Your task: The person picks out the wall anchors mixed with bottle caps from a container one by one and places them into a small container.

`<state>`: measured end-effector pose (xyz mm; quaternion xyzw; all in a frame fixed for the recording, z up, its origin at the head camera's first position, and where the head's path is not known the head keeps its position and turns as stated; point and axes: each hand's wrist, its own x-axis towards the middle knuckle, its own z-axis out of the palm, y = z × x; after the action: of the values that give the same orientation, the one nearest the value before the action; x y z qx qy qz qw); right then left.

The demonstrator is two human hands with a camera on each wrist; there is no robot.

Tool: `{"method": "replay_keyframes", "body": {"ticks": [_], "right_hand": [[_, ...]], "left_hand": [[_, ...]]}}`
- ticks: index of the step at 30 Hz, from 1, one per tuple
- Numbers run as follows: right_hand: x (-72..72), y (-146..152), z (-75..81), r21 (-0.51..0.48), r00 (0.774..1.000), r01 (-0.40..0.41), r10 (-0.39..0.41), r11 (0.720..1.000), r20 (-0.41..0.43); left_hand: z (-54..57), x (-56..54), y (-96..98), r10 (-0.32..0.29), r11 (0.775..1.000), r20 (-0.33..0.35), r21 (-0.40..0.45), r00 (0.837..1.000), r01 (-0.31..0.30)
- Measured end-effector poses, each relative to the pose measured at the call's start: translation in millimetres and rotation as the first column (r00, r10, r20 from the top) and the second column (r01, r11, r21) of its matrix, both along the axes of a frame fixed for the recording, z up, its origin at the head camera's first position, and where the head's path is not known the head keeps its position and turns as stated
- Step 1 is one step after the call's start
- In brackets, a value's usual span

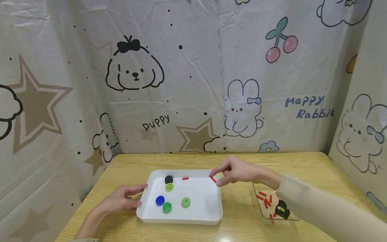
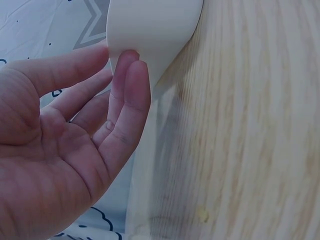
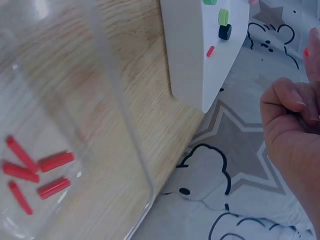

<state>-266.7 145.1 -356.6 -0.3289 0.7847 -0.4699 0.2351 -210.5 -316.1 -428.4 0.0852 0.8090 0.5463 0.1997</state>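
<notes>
In the head view a white tray [image 1: 181, 220] holds round plastic caps: a black one [image 1: 168, 179], a blue one [image 1: 160, 200], a green one [image 1: 167, 207] and two light green ones, of which one [image 1: 185, 202] lies near the middle. A short red stick [image 1: 185, 178] lies by the tray's far side. My left hand [image 1: 119, 200] touches the tray's left side, fingers and thumb spread along it. Over the tray's far right corner, my right hand [image 1: 237, 172] pinches another red stick [image 1: 213, 179] between thumb and index finger.
A clear container [image 1: 259, 208] stands right of the tray, under my right forearm. Inside it lie several red sticks [image 3: 55, 161] and black pieces [image 1: 282, 211], one with a yellow-green patch. Behind the wooden table [image 1: 127, 161] hangs a printed curtain [image 1: 193, 67].
</notes>
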Motion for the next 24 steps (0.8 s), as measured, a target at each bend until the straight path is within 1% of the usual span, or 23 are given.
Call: {"method": "replay_keyframes", "body": {"ticks": [3,7,9,14,18,24], "right_hand": [[2.2,13.0,-2.6,-0.009,1.000,0.013,-0.013,1.000,-0.009],[7.2,33.2,-5.7,-0.008,0.999,0.037,-0.037,0.999,0.000],[10.5,44.3,-6.3,-0.006,0.999,0.053,-0.053,0.999,0.010],[17.3,71.4,-6.4,-0.004,0.996,0.088,-0.088,0.996,0.002],[22.3,90.9,-8.8,0.002,0.994,0.110,-0.110,0.994,0.000],[30.1,119.2,-15.5,0.013,0.990,0.138,-0.138,0.990,0.030]], "left_hand": [[-1.4,-0.5,-0.9,0.003,1.000,-0.001,-0.007,1.000,-0.003],[-2.1,-1.1,-0.8,0.012,1.000,0.000,-0.021,1.000,-0.012],[-1.6,-1.4,-0.4,0.014,1.000,0.001,-0.027,1.000,-0.014],[1.2,-1.4,0.3,0.008,0.999,-0.011,-0.041,1.000,-0.008],[2.4,-1.1,0.3,0.000,0.999,-0.015,-0.035,1.000,-0.001],[1.6,-1.0,-0.9,-0.008,1.000,-0.007,-0.018,1.000,0.008]]}}
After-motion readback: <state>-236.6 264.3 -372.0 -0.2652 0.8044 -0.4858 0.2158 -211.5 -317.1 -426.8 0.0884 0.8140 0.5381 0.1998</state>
